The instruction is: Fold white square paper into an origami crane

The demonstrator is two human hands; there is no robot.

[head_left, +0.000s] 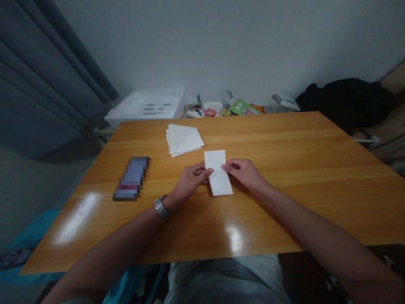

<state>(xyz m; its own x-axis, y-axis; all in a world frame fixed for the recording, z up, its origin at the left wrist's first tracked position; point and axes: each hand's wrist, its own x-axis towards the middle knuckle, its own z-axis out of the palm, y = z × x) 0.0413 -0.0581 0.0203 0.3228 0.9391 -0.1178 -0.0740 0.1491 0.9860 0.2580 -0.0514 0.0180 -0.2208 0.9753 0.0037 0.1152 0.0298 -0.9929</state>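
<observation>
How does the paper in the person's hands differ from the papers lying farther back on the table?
The held paper is a narrow strip; the back papers form a wider, fanned stack. The left hand and right hand grip the held paper; no hand touches the back papers. Both are white.

Several fingers of the left hand (191,179) and right hand (245,171) are hidden behind the white paper slip (219,179), its faint lines too fine to read. The smartphone's (132,178) screen is pixelated. A top sheet mostly covers the rest of the loose-leaf stack (185,139). The picture's edges crop the curtain (41,71), both forearms and the bench's (300,160) near right corner
</observation>
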